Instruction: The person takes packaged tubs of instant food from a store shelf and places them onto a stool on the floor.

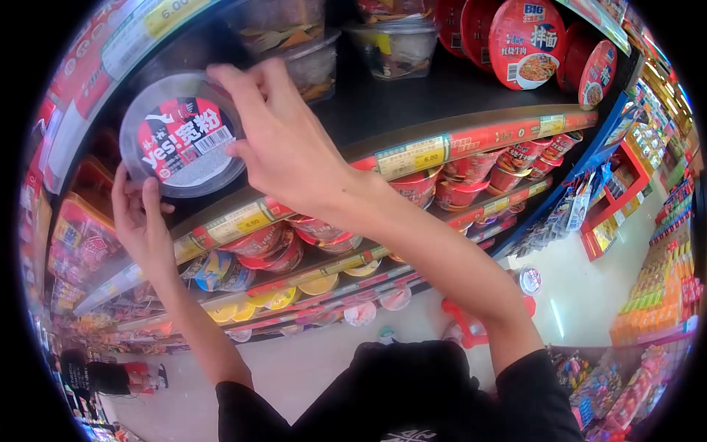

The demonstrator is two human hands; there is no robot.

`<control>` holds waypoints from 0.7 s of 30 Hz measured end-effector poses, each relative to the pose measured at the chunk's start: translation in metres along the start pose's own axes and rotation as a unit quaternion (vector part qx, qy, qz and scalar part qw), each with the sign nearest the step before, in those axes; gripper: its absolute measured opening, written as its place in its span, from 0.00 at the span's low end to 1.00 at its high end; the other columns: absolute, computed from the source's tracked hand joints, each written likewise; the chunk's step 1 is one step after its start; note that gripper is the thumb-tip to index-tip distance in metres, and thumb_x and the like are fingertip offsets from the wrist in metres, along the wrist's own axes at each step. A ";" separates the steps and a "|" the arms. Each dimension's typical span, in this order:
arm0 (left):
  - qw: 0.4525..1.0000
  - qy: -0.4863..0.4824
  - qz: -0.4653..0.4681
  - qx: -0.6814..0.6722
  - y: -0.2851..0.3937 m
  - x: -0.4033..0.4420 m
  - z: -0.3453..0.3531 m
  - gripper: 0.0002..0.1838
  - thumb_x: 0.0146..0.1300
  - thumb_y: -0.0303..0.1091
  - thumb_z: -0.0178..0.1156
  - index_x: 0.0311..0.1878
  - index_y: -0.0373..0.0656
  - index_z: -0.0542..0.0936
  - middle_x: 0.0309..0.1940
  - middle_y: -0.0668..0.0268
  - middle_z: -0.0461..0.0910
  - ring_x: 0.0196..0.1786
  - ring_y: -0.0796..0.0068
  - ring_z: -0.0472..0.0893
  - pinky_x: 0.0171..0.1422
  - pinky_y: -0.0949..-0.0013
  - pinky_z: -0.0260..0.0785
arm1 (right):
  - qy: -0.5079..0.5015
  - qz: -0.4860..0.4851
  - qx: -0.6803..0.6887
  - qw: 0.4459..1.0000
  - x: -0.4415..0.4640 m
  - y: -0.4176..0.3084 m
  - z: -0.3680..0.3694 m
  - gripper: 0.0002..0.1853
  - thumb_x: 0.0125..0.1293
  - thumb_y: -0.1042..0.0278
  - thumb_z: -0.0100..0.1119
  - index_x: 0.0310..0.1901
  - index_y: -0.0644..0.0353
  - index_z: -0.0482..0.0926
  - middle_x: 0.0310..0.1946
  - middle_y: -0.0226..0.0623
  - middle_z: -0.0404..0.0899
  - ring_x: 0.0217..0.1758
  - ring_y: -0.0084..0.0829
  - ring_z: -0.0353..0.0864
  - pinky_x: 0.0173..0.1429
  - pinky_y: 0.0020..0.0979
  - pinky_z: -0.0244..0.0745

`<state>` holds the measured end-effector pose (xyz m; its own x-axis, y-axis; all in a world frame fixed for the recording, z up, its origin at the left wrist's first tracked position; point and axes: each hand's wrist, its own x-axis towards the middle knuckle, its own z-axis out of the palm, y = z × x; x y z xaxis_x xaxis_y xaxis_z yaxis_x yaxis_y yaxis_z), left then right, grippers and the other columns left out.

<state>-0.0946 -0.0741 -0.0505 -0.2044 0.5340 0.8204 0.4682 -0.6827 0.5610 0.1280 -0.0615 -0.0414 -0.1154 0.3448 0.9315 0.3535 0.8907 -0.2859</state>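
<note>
Clamping the labelled tub (188, 140) by its lower rim with the left hand (146, 228) and by its right edge with the right hand (283, 136), before the upper shelf (368, 110). Impossible to see the tub's far side. Partly hidden behind the right forearm: red bowls (269, 254). Cut off above: clear bowls (394, 50).

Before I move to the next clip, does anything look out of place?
Mildly: the red bowls at upper right rest on their sides, lids outward, while the clear tubs beside them stand upright. The held tub shows no visible damage.
</note>
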 end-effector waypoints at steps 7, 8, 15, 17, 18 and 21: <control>0.991 -0.033 -0.018 0.127 -0.006 -0.003 -0.028 0.24 0.66 0.34 0.57 0.62 0.36 0.68 0.34 0.73 0.71 0.34 0.88 0.67 0.35 0.84 0.58 | -0.078 0.062 0.042 0.994 -0.004 -0.012 0.008 0.34 0.51 0.81 0.63 0.61 0.62 0.61 0.46 0.50 0.64 0.48 0.48 0.70 0.51 0.38 0.69; 0.990 -0.035 -0.018 0.136 -0.008 -0.004 -0.031 0.24 0.66 0.34 0.57 0.62 0.36 0.68 0.34 0.73 0.71 0.35 0.87 0.68 0.37 0.83 0.59 | -0.090 0.065 0.040 0.993 -0.004 -0.013 0.007 0.34 0.51 0.81 0.63 0.61 0.62 0.61 0.46 0.50 0.64 0.48 0.48 0.71 0.51 0.38 0.69; 0.989 -0.015 -0.009 0.147 -0.015 -0.013 -0.030 0.23 0.66 0.34 0.57 0.62 0.36 0.68 0.36 0.71 0.71 0.38 0.83 0.69 0.45 0.81 0.61 | -0.091 0.028 -0.008 0.995 -0.006 -0.012 0.012 0.34 0.51 0.79 0.64 0.61 0.67 0.62 0.46 0.50 0.64 0.48 0.46 0.71 0.50 0.37 0.71; 0.989 -0.010 -0.020 0.146 -0.016 -0.014 -0.031 0.23 0.66 0.34 0.57 0.62 0.37 0.69 0.39 0.69 0.72 0.40 0.82 0.70 0.46 0.80 0.62 | -0.104 0.015 -0.017 0.994 -0.005 -0.011 0.008 0.34 0.49 0.79 0.63 0.60 0.71 0.61 0.44 0.50 0.64 0.48 0.46 0.69 0.50 0.37 0.72; 0.989 -0.011 -0.025 0.145 -0.014 -0.015 -0.030 0.23 0.66 0.33 0.57 0.62 0.37 0.69 0.40 0.68 0.72 0.40 0.81 0.70 0.47 0.79 0.62 | -0.109 0.012 -0.022 0.994 -0.006 -0.010 0.005 0.35 0.47 0.79 0.62 0.59 0.73 0.60 0.44 0.50 0.64 0.48 0.46 0.68 0.50 0.36 0.72; 0.984 0.097 0.047 0.144 0.004 -0.025 -0.009 0.22 0.65 0.31 0.57 0.62 0.38 0.69 0.45 0.64 0.73 0.43 0.79 0.72 0.49 0.77 0.64 | -0.065 -0.007 -0.065 0.996 -0.016 -0.016 -0.008 0.36 0.47 0.77 0.62 0.60 0.72 0.60 0.44 0.49 0.65 0.48 0.44 0.69 0.47 0.36 0.71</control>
<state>-0.0955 -0.0947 -0.0676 -0.2963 0.3504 0.8885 0.7107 -0.5406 0.4502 0.1320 -0.0834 -0.0502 -0.2366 0.3752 0.8962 0.4674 0.8526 -0.2336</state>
